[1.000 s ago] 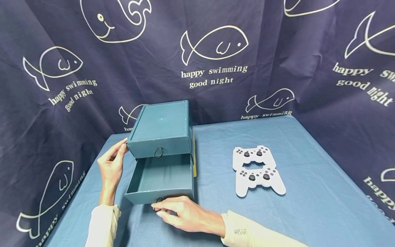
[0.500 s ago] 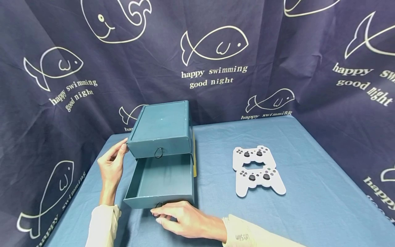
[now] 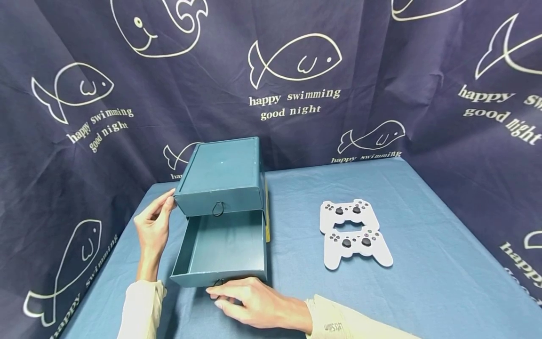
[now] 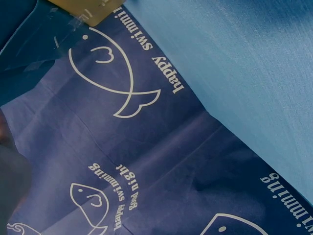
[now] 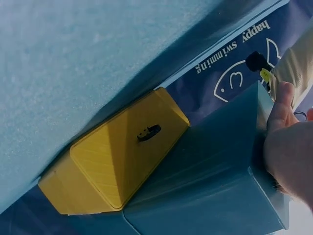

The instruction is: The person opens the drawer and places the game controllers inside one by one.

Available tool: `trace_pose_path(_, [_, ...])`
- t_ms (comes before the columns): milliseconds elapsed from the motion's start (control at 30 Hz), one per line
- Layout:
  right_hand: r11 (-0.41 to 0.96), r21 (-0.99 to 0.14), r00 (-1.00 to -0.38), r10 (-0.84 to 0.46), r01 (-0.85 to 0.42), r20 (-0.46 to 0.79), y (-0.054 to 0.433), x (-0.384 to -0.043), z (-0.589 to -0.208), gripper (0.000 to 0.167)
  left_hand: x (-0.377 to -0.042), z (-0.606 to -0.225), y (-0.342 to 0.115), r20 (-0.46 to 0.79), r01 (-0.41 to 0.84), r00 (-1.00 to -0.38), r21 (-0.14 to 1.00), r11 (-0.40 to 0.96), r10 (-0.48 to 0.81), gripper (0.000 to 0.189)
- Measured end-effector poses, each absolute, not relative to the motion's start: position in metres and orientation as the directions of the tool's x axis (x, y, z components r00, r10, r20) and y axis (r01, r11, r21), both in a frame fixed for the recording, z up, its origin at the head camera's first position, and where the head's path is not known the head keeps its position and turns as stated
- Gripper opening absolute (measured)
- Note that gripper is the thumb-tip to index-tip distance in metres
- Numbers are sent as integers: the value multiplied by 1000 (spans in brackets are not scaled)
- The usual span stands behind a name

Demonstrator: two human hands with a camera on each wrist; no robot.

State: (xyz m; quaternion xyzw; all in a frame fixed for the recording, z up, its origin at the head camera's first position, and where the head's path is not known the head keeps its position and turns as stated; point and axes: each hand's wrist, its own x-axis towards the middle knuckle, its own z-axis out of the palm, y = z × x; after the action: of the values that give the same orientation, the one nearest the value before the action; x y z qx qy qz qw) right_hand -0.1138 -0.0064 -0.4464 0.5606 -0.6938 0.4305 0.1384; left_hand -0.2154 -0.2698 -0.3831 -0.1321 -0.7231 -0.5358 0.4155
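A teal drawer unit (image 3: pixel 222 165) stands at the back left, its upper drawer front closed. Below that, a teal drawer (image 3: pixel 195 279) is pulled well out, with nothing inside it. My right hand (image 3: pixel 262 301) pinches the black ring pull (image 3: pixel 218 282) on this drawer's front; the fingers partly cover the ring. At the unit's left front corner, my left hand (image 3: pixel 153 228) holds the upper edge between thumb and fingers. The left wrist view barely catches the hand. Beneath the pulled drawer, a yellow drawer (image 5: pixel 129 152) with a black ring shows in the right wrist view.
To the right lie two white flat game-controller shapes, the upper one (image 3: pixel 349 212) touching the lower one (image 3: pixel 356 245). Blue cloth (image 3: pixel 440 263) covers the table. A dark fish-print curtain (image 3: pixel 296 136) hangs close behind and at both sides.
The teal drawer has come slightly further out toward me, with my right hand moving along on its ring. During the last half second it barely moves. My left hand stays at the corner.
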Motion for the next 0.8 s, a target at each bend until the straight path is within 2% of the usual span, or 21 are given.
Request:
trace_pose_path(200, [-34,-554,-379,-695,-832,611,-1,-111,-445,32,-215,-382,-269,745,646,-616,663,378,-255,25])
trace_pose_path(333, [-46,-553,-359,-716,-832,599,8,-110,-441,37,-214,-382,-268,748,650,-615,661,375,-251,24])
trace_pose_path(433, [-66,-518,-312,-730,-853,607,18,-110,-437,37,-215,-383,-268,751,655,-612,657,374,-248,25])
trace_pose_path(567, [-139,-433,-204,-728,-891,654,32,-112,-434,29,-216,-384,-269,754,653,-611,652,385,-241,25])
trace_pose_path(800, [-259,-248,-34,-625,-934,780,54,-124,-418,20,-218,-384,-270,755,653,-608,652,385,-247,25])
